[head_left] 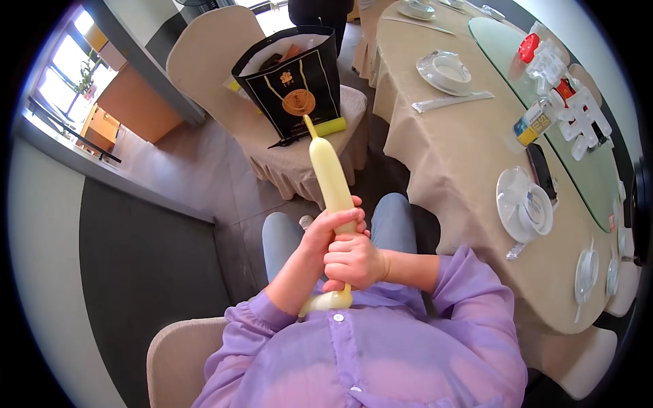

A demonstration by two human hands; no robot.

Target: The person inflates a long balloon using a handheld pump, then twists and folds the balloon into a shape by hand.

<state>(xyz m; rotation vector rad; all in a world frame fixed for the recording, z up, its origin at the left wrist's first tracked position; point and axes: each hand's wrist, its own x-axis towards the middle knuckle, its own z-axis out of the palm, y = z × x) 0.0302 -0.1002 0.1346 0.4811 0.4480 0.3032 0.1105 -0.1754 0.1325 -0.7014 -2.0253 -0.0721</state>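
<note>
A long pale yellow modelling balloon rises from my lap, its thin uninflated tip pointing away from me. My left hand is closed round its middle, fingertips showing on the far side. Just below, my right hand wraps the balloon in a fist, close against the left. Beneath the hands, a short bent section of balloon lies against my purple shirt. The part inside my grip is hidden.
Ahead, a covered chair holds a black paper bag and a yellow-green roll. To the right, a round table bears wrapped dishes, a dark phone, a bottle and a glass turntable. A person stands beyond.
</note>
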